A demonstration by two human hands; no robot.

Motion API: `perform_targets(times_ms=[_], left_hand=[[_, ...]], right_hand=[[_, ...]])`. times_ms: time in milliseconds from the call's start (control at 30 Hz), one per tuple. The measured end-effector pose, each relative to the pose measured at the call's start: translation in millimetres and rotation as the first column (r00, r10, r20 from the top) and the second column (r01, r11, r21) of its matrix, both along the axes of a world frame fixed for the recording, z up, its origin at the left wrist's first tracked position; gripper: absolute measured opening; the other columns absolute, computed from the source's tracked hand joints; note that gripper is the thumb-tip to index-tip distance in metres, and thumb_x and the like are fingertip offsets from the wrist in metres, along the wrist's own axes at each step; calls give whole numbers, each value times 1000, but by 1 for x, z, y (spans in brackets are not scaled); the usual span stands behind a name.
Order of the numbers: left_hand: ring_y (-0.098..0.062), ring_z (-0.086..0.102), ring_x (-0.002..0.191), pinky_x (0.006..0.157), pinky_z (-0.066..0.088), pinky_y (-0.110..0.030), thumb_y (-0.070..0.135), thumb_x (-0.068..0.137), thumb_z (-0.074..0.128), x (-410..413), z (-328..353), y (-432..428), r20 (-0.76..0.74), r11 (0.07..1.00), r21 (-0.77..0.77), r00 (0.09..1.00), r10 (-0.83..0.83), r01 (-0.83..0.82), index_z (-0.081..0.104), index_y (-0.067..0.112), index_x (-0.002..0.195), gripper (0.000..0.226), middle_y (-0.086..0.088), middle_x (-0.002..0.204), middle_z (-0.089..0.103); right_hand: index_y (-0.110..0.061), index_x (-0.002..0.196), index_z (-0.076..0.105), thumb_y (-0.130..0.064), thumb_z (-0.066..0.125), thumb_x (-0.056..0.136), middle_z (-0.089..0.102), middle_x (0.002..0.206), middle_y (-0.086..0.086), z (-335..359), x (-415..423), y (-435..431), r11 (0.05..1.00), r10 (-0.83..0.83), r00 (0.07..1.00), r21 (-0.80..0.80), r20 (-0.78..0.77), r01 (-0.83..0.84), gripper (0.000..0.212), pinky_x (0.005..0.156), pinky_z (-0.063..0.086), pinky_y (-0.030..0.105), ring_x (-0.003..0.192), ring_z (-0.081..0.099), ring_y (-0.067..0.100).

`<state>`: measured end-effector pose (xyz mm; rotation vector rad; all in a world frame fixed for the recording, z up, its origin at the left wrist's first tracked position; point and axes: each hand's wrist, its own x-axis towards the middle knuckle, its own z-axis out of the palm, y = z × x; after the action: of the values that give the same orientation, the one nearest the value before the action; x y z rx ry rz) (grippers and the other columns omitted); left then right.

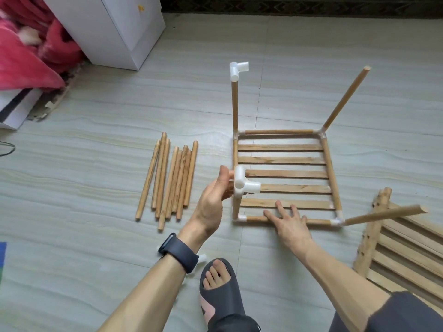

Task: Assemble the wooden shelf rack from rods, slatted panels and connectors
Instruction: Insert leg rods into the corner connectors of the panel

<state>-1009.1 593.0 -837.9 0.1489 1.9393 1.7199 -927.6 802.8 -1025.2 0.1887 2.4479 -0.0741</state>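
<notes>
A slatted wooden panel (282, 173) lies on the floor, framed by rods joined with white connectors at its corners. Upright rods rise from the corners: the far-left rod (235, 106) carries a white connector (237, 69), while the far-right rod (345, 99) and the near-right rod (386, 213) are bare. My left hand (215, 200) has its fingers on a white connector (243, 183) atop the near-left upright. My right hand (287, 219) lies flat, fingers spread, on the panel's near rod.
Several loose rods (170, 180) lie in a bundle left of the frame. More slatted panels (402, 248) are stacked at the right. A white cabinet (115, 29), a red blanket (28, 53) and my sandalled foot (220, 286) are nearby. One small white connector (202, 258) lies by my wrist.
</notes>
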Motion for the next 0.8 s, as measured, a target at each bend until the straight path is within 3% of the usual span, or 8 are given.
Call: perform_targets(times_ms=[67, 200, 300, 367, 433, 633, 800], left_hand=[[-20, 67, 108, 99, 48, -36, 70, 94, 23, 4, -6, 8, -43, 1000, -26, 999, -9, 8, 74, 20, 109, 73, -7, 106, 75], [-21, 65, 86, 88, 48, -47, 70, 86, 27, 7, -20, 20, -196, 986, -137, 978, 67, -95, 69, 13, 77, 71, -1, 81, 72], [-35, 55, 64, 69, 45, -56, 65, 80, 29, 12, -35, 33, -231, 969, -95, 951, 203, -230, 53, 3, 57, 70, -16, 58, 55], [-31, 39, 52, 57, 33, -54, 61, 78, 28, 19, -42, 41, -288, 955, -99, 926, 242, -280, 39, 10, 47, 60, -14, 48, 37], [-25, 30, 50, 52, 27, -52, 57, 80, 30, 23, -48, 46, -316, 948, -80, 909, 270, -310, 31, 24, 46, 47, -5, 47, 28], [-39, 37, 48, 48, 30, -57, 51, 82, 32, 21, -64, 48, -316, 937, -10, 890, 329, -350, 43, -6, 55, 64, -14, 47, 35], [-34, 34, 49, 49, 28, -55, 51, 80, 32, 20, -66, 50, -334, 934, 7, 879, 340, -358, 40, -6, 54, 63, -6, 47, 34]], right_hand=[[-45, 158, 9, 1, 34, 101, -9, 169, 3, -1, -7, 1, 1000, 13, 1000, 27, -2, -13, 77, 112, 30, 66, 150, 3, 49], [-47, 157, 5, -3, 35, 102, -10, 169, 4, -3, -12, -2, 998, 29, 999, 56, 19, -30, 77, 108, 36, 61, 148, 6, 49], [-46, 158, 5, -1, 35, 101, -11, 169, 4, -5, -12, -1, 997, 38, 999, 65, 15, -39, 78, 108, 36, 62, 148, 4, 50], [-45, 158, 5, -1, 34, 101, -12, 169, 4, -5, -12, -1, 997, 41, 999, 59, 8, -41, 77, 108, 37, 61, 149, 4, 50], [-45, 158, 6, -2, 35, 102, -12, 169, 3, -4, -13, 0, 998, 43, 999, 51, 2, -43, 76, 108, 38, 60, 149, 4, 50], [-47, 157, 6, -1, 40, 100, -12, 169, 3, -6, -14, 6, 997, 57, 998, 47, -10, -57, 80, 109, 37, 60, 148, 5, 50], [-45, 157, 13, -5, 33, 104, -8, 169, 2, -3, -18, 9, 998, 52, 999, 31, 10, -53, 69, 108, 39, 60, 149, 6, 49]])
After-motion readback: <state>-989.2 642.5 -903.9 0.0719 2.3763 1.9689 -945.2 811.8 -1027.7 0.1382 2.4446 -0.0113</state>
